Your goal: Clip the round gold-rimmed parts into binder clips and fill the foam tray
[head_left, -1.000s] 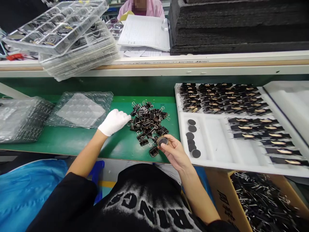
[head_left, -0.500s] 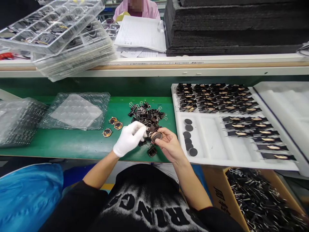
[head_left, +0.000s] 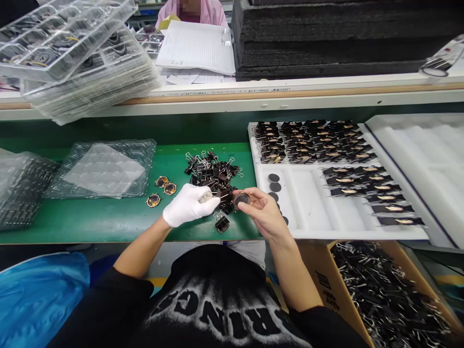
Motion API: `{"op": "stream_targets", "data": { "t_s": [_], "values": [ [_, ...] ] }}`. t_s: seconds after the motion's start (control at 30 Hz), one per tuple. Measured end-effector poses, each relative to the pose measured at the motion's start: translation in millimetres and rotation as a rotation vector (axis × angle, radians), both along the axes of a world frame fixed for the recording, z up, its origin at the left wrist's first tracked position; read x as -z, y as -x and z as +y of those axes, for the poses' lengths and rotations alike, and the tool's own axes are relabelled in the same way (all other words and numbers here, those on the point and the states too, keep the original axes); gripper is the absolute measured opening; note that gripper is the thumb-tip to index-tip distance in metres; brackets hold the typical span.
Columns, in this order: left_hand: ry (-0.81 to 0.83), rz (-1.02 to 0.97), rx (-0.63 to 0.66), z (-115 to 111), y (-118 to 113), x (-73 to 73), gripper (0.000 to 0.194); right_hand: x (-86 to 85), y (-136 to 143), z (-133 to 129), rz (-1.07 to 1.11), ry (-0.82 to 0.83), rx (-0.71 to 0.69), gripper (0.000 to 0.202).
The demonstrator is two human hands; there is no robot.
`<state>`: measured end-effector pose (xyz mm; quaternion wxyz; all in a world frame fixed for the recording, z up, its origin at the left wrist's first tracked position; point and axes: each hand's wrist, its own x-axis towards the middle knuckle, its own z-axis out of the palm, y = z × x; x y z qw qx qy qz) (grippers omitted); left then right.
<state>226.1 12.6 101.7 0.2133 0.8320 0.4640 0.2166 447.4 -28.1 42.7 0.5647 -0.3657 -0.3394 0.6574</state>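
In a white glove, my left hand (head_left: 190,205) is closed in a pinch, with a black binder clip (head_left: 225,197) at its fingertips. My right hand (head_left: 266,212) grips a round watch case (head_left: 241,199) with a dark disc-like face, thumb laid across it. The case stands a little apart from the clip. Behind my hands lies a pile of black binder clips (head_left: 213,169) with wire handles. One more binder clip (head_left: 222,224) sits in front of them. Left of my gloved hand are three round gold-rimmed watch cases (head_left: 169,188) on the green table.
A white grooved tray (head_left: 308,208) at right holds rows of clipped pieces (head_left: 311,140) and several dark discs (head_left: 274,178). Clear plastic trays (head_left: 148,169) stand at left. A cardboard box (head_left: 322,275) of binder clips is below right. A person in pink (head_left: 213,12) sits opposite.
My hands have drawn apart: the right has moved rightward with the watch case, and the clip that was against it is now separate, by my left fingertips. The whole view has shifted slightly.
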Motion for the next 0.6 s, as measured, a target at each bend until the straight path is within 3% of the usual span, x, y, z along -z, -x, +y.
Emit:
{"op": "stream_targets", "data": {
  "t_s": [0.27, 0.6],
  "values": [
    [0.084, -0.043, 0.15, -3.3, 0.1, -7.0, 0.037, -2.2, -10.5, 3.9, -0.092, -0.048, -0.106, 0.035],
    [0.041, -0.029, 0.208, -5.5, 3.4, 1.8, 0.036, -7.3, -9.9, 0.8, -0.148, -0.065, -0.149, 0.031]
  ]
}}
